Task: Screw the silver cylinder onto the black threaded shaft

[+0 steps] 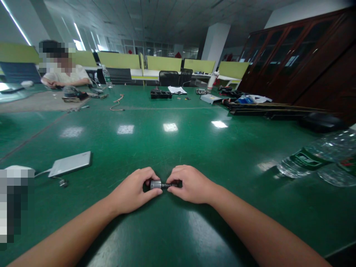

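A small metal part (156, 184), a silver cylinder with a thin dark shaft (164, 185) on its right side, lies level just above or on the green table (155, 148). My left hand (136, 191) grips the cylinder between thumb and fingers. Around the shaft end, the thumb and fingers of my right hand (191, 184) are closed. The two hands face each other, with a narrow gap between the fingertips. The far end of the shaft is partly hidden by my right fingers.
To the left lies a white power bank (71, 164) with a cable. Plastic bottles (306, 159) lie at the right. Farther back are a black tray (161, 94), dark rails (272, 111) and a seated person (65, 70).
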A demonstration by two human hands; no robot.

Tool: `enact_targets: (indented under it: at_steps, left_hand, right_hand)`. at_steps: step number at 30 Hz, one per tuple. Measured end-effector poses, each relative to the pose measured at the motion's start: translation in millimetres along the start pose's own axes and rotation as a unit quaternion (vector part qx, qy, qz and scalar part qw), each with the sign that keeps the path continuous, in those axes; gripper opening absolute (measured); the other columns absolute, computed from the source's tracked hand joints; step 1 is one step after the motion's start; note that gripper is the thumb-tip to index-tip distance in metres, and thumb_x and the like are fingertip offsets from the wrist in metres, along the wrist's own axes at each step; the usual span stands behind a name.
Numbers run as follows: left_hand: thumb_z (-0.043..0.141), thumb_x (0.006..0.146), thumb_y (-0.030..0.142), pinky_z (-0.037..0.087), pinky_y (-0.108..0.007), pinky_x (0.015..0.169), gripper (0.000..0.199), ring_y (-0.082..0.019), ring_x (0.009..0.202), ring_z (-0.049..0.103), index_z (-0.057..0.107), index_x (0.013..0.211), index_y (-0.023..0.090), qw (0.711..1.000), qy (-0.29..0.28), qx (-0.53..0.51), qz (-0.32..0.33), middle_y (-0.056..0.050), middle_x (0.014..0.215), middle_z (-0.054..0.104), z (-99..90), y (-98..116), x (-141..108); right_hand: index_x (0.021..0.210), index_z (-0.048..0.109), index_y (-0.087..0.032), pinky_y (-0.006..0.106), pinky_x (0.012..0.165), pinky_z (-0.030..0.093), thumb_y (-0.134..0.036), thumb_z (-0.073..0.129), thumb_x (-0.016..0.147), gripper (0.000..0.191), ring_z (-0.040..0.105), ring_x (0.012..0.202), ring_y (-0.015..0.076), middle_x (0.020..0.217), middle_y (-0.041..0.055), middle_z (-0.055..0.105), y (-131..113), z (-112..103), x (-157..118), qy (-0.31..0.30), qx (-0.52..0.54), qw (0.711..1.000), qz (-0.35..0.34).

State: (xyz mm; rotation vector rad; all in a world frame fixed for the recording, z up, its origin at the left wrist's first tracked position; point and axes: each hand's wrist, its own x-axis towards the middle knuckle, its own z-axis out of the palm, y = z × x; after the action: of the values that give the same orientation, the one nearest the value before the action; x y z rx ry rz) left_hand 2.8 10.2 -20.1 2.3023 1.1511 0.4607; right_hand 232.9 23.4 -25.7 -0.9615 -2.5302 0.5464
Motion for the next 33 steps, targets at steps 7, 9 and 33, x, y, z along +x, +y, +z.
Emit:
enact_targets:
  at_steps: [7,9,33]
  left_hand:
    - [0.067,0.086,0.036,0.041,-0.030,0.071,0.018,-0.019,0.078,0.058,0.062,0.093,0.019,1.000,0.000,0.001,0.005,-0.001,0.085,0.062,-1.2,-2,0]
    - [0.067,0.086,0.036,0.041,-0.030,0.070,0.019,-0.019,0.077,0.058,0.063,0.093,0.019,1.000,0.000,-0.001,0.005,-0.001,0.085,0.062,-1.4,-2,0]
    - [0.069,0.083,0.034,0.043,-0.032,0.073,0.021,-0.021,0.081,0.060,0.063,0.098,0.020,1.000,0.006,0.015,0.010,-0.002,0.089,0.065,0.2,-2,-2]
  right_hand:
    - [0.090,0.075,-0.018,0.026,0.072,0.043,-0.020,0.069,0.080,0.012,0.061,0.077,0.0154,0.080,0.0028,0.070,-2,-10,-2,-0.025,0.003,1.000,0.018]
    - [0.089,0.075,-0.019,0.026,0.070,0.042,-0.021,0.069,0.080,0.011,0.060,0.076,0.0149,0.080,0.0024,0.069,-1,-15,-3,-0.039,-0.001,0.999,0.023]
    - [0.096,0.074,-0.020,0.025,0.071,0.044,-0.015,0.073,0.077,0.020,0.062,0.077,0.0141,0.085,0.0018,0.071,-9,3,7,-0.008,0.071,0.996,0.061]
